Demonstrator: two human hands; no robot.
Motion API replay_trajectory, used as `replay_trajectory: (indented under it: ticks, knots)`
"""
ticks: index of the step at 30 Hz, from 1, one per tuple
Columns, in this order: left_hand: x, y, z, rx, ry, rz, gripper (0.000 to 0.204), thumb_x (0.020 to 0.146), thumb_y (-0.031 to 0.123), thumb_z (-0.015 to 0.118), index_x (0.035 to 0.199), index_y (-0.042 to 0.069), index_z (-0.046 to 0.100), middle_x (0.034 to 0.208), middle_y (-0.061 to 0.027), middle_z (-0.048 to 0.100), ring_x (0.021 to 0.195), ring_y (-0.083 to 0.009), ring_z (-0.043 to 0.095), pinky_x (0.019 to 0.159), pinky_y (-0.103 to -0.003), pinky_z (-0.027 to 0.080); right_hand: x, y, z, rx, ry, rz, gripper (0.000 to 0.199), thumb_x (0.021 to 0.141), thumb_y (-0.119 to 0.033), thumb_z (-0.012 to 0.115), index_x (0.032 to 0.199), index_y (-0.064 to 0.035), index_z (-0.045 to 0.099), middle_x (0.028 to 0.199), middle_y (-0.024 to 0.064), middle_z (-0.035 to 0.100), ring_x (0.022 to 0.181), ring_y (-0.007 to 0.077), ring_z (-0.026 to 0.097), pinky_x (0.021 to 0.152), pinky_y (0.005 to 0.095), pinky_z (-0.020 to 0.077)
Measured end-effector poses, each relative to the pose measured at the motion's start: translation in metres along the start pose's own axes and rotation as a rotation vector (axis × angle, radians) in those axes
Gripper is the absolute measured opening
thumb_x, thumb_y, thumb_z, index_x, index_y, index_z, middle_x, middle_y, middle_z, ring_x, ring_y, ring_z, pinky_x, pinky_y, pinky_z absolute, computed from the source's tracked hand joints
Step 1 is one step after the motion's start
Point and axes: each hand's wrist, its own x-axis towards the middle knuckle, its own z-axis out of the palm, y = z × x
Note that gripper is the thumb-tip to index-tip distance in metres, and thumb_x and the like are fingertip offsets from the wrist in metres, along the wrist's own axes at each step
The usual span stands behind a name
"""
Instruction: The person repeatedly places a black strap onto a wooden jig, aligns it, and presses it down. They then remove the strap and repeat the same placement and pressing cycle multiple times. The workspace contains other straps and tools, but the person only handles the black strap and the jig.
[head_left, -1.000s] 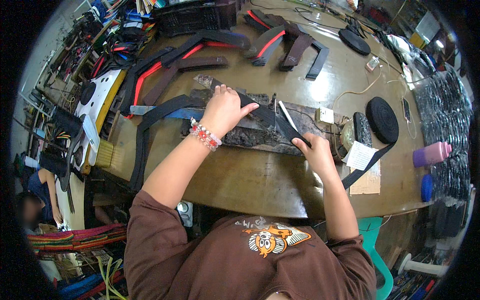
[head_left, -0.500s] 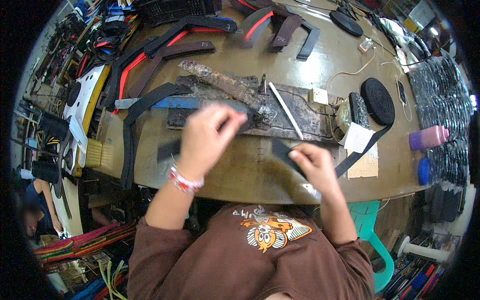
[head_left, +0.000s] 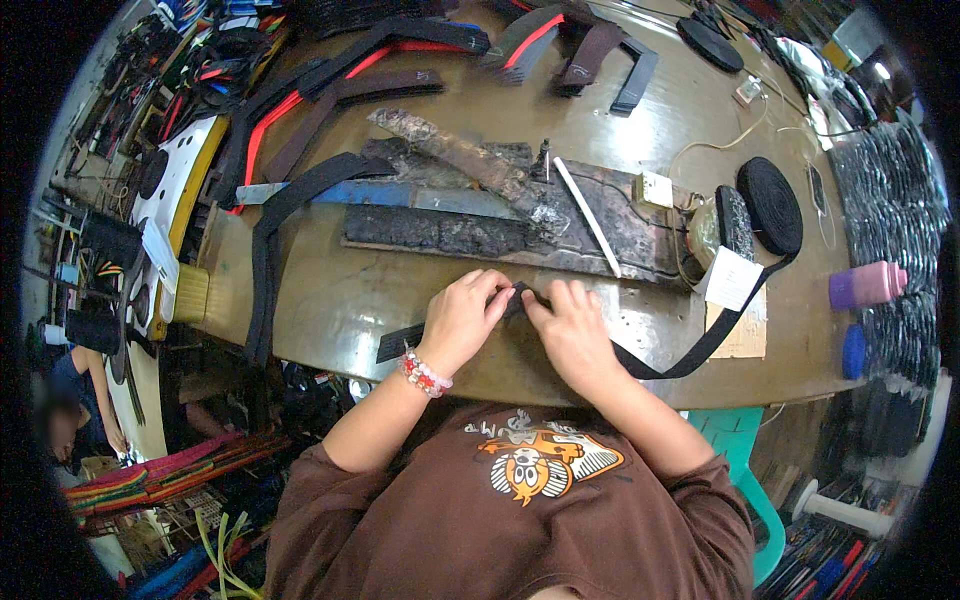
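On my feed, bent black webbing strips lie well left of the hands; nearer, a black webbing strap pokes out left of the left hand, whose narrow pinch holds it; just beside, the right hand pinches webbing too, same length or another, I can't tell; beyond that hand slants a white rod; farther right, a black webbing coil

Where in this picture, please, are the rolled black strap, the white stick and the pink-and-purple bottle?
Rolled black strap (head_left: 770, 206): head view, middle of the coil's face.
White stick (head_left: 587, 217): head view, midway along its length.
Pink-and-purple bottle (head_left: 862, 286): head view, middle of its body.
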Motion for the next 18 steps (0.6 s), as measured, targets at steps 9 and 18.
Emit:
replay_trajectory:
  ticks: [9, 18]
  knots:
    - [0.0, 0.016, 0.008, 0.146, 0.071, -0.034, 0.017, 0.088, 0.024, 0.058, 0.09, 0.006, 0.057, 0.084, -0.0124, 0.061, 0.077, -0.0327, 0.061, 0.066, -0.041, 0.05, 0.005, 0.0, -0.012, 0.354, -0.167, 0.027, 0.043, 0.079, -0.007, 0.059, 0.121, 0.0025, 0.053, 0.107, 0.0161, 0.053, 0.097, 0.0304, 0.055, 0.085, 0.0372, 0.0487]
    - [0.047, -0.003, -0.101, -0.04, 0.41, 0.155, 0.018, 0.084, 0.019, 0.066, 0.08, 0.001, 0.063, 0.076, -0.0116, 0.062, 0.071, -0.0244, 0.061, 0.064, -0.034, 0.047, -0.052, 0.063, -0.101, 0.295, -0.316, 0.422, 0.03, 0.073, -0.012, 0.072, 0.095, 0.0033, 0.06, 0.087, 0.021, 0.061, 0.084, 0.0387, 0.059, 0.073, 0.0418, 0.0466]
